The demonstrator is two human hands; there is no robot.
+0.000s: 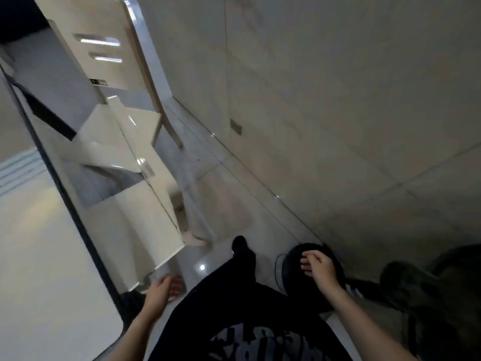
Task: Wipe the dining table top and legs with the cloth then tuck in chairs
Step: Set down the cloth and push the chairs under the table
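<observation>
The white dining table (44, 243) fills the left side, its dark edge running diagonally. Three white chairs stand along that edge: the nearest chair (145, 225), a middle chair (122, 142) and a far chair (104, 48). My left hand (164, 286) hangs with fingers apart just below the nearest chair's back, holding nothing; whether it touches the chair I cannot tell. My right hand (318, 264) is loosely curled in the air over a dark round object (291, 256) on the floor. No cloth is in view.
A pale wall (338, 100) runs close along the right, leaving a narrow tiled floor strip (229, 183) between it and the chairs. My dark-trousered legs (244, 256) stand in that strip. A dark bulky shape (416, 290) sits low at the right.
</observation>
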